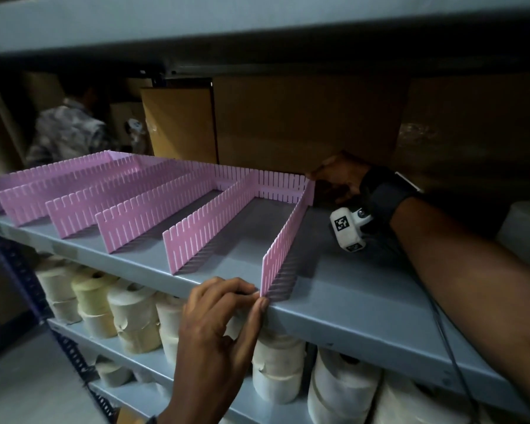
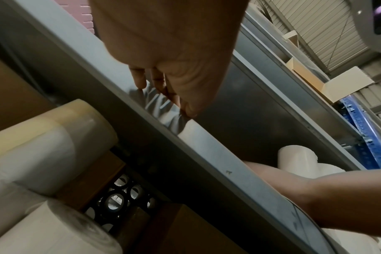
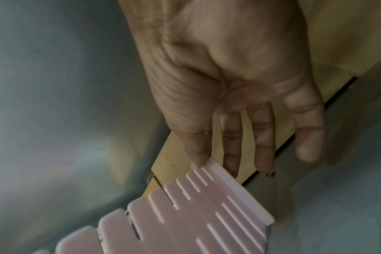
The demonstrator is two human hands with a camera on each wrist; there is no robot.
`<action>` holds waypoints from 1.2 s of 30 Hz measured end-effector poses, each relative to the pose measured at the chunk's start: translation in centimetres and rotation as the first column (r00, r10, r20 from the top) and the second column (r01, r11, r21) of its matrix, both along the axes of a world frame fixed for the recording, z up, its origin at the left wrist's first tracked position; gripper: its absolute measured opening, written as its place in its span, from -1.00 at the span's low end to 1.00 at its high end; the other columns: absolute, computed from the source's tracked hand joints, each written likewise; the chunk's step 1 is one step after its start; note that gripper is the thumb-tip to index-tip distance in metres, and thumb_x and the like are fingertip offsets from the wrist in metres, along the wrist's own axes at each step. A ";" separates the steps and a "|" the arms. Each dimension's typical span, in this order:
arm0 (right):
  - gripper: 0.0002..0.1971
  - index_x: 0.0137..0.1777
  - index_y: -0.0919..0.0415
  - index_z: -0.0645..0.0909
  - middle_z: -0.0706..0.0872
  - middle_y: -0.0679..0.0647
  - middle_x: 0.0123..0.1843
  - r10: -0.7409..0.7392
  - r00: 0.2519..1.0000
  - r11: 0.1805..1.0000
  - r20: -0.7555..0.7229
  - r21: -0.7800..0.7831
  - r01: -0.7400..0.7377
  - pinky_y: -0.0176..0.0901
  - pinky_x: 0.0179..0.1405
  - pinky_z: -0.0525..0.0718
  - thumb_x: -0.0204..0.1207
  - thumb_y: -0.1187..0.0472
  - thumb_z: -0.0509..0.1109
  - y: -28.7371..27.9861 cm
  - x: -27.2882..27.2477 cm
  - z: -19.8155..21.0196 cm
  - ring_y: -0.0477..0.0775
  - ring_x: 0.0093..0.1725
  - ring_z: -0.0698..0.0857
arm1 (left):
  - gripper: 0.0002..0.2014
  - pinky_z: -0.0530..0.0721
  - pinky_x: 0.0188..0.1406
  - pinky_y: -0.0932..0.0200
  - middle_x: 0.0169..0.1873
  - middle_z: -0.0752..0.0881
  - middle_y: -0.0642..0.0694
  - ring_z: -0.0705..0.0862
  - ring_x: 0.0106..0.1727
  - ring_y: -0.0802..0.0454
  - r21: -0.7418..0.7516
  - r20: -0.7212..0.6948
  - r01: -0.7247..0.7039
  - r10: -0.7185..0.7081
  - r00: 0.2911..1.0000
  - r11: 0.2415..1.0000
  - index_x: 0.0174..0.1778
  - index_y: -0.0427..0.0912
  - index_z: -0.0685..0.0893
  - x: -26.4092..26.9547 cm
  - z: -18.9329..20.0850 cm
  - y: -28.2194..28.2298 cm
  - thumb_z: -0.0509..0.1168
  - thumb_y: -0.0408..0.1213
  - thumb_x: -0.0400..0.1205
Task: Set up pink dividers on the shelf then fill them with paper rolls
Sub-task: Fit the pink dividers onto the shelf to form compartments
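- Nearest, your left hand rests at the front lip of the grey metal shelf; its fingers are curled over the edge and the thumb touches the front end of the rightmost pink divider, at its foot.
- Below that lip you see paper rolls packed upright on the lower shelf: cream and white cylinders with dark core holes, some with torn wrap edges.
- The dividers are thin, smooth pink plastic strips, slotted along the top edge like a comb; they stand upright on the shelf in parallel rows running front to back.
- A cross strip of the same plastic runs along the back and joins the rows into open lanes; the grey floor between them is bare.
- To the right of the last divider the shelf is open up to your forearm.
- On your right wrist sits a black strap with a white camera block bearing a black-and-white square marker; no writing can be read.
- Farther back, your right hand is at the rear corner, fingers straight and slightly spread, the thumb tip touching the divider's top corner.
- Behind stand brown cardboard boxes, just behind the cross strip.
- Far left, a person in a patterned shirt stands among boxes.
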State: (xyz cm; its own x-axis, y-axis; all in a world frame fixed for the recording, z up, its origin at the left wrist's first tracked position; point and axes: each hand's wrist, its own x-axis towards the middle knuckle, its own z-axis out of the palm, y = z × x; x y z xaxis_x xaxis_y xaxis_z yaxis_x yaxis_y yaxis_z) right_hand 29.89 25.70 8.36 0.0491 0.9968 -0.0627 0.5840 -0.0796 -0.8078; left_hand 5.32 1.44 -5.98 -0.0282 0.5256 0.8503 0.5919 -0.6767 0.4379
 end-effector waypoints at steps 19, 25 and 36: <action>-0.65 0.36 0.11 0.63 0.64 0.14 0.37 -0.016 0.964 0.986 0.266 0.164 -0.029 0.20 0.17 0.59 0.62 0.02 0.43 -1.9 -1.7 2.3 0.21 0.25 0.59 | -0.83 0.67 0.12 -0.01 0.00 0.79 0.13 0.71 0.06 -0.01 0.014 -0.066 0.010 -0.009 0.998 1.000 -0.07 -0.12 0.85 -0.2 0.0 -0.1 0.41 -0.13 0.70; -0.83 0.04 -0.07 0.70 0.72 0.00 0.03 0.037 0.949 0.942 0.314 0.307 -0.138 0.01 -0.02 0.61 0.56 -0.10 0.46 -6.1 -7.2 8.0 0.09 0.10 0.67 | -0.82 0.69 0.23 0.20 0.09 0.81 0.07 0.76 0.15 0.13 0.000 -0.027 0.127 -0.127 0.992 0.992 0.06 -0.12 0.85 -3.7 1.5 -1.6 0.42 -0.14 0.68; -0.68 0.02 -0.02 0.78 0.84 -0.01 -0.05 0.165 0.816 0.903 0.554 0.248 -0.351 0.02 -0.14 0.78 0.50 -0.24 0.46 -11.7 -28.8 12.2 0.05 0.00 0.80 | -0.87 0.74 -0.06 0.17 -0.07 0.82 0.16 0.77 -0.01 0.25 -0.045 0.103 -0.009 0.014 0.995 0.999 -0.02 -0.10 0.86 -26.4 1.6 -3.8 0.45 -0.16 0.64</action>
